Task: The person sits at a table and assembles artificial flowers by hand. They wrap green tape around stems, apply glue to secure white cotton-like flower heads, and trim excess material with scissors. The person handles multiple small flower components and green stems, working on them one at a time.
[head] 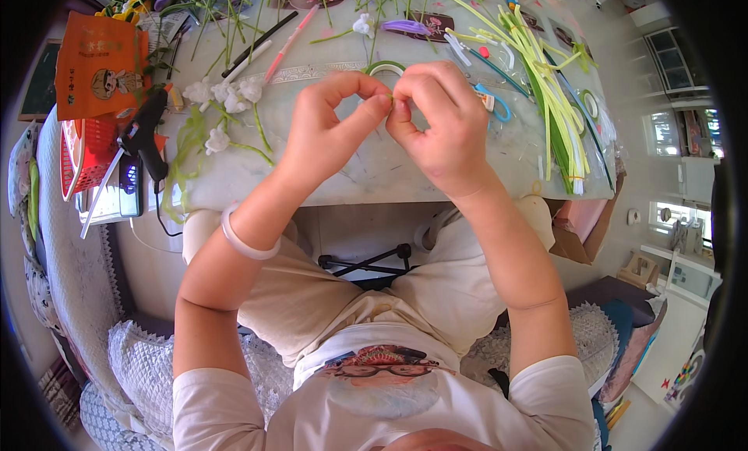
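My left hand (336, 120) and my right hand (444, 126) meet fingertip to fingertip above the table. Between their thumbs and forefingers they pinch a small green piece (391, 99), mostly hidden by the fingers. Whether it is tape or a pipe cleaner, I cannot tell. Just beyond the fingertips lies a roll of green tape (385, 67), partly covered by my right hand. Left of my left hand rest white fuzzy flowers (234, 95) on green stems, and another white flower (217, 141) sits nearer to me. A pair of blue-handled scissors (501, 109) is partly behind my right hand.
At the right lies a bundle of yellow-green pipe cleaners (543, 82). A black hot glue gun (146, 132) with a cord stands at the left by a red basket (93, 176) and an orange bag (96, 65). Green stems (234, 18) cover the far side. The table's front edge (374, 203) is above my knees.
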### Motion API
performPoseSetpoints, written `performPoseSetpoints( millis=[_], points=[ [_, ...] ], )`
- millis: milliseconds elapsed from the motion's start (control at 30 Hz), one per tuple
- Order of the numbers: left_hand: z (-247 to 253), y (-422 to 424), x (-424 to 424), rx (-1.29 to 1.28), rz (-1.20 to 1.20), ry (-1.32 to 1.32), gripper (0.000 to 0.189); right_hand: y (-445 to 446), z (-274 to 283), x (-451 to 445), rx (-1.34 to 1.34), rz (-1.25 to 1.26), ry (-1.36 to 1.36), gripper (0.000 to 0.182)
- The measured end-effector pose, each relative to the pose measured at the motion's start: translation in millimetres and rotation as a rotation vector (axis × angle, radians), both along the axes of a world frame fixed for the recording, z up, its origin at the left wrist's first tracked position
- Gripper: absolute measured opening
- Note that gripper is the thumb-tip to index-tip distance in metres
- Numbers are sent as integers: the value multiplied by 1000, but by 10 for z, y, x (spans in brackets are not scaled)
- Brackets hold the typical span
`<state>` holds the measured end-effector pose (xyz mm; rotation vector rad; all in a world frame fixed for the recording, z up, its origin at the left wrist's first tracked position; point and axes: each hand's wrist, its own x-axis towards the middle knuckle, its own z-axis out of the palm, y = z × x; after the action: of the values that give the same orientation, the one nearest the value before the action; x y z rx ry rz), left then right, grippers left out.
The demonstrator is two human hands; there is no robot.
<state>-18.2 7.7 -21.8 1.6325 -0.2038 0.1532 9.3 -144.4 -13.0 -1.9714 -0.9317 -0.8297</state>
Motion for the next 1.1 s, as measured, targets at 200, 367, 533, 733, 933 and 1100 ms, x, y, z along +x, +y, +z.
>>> performPoseSetpoints(
  millis=[200, 367, 533, 733, 933, 1100],
  points=[
    [-11, 35, -2, -150, -87, 185, 14, 28, -24, 14, -70, -31, -157, 25],
    [-22, 17, 0, -185, -48, 185, 11, 46, -44, 12, -102, -45, -188, 25],
    [-7, 10, -6, -119, -25, 129, 9, 59, -45, -10, -61, -23, -116, 24],
    [-36, 66, -2, -95, -83, 217, 7, 75, -62, -10, -94, -21, -150, 24],
    [-11, 83, 9, -339, -129, 342, 10, 79, -93, 4, -112, -31, -212, 25],
    [-41, 97, 44, -371, -122, 341, 12, 86, -106, -12, -100, -20, -187, 24]
  ],
)
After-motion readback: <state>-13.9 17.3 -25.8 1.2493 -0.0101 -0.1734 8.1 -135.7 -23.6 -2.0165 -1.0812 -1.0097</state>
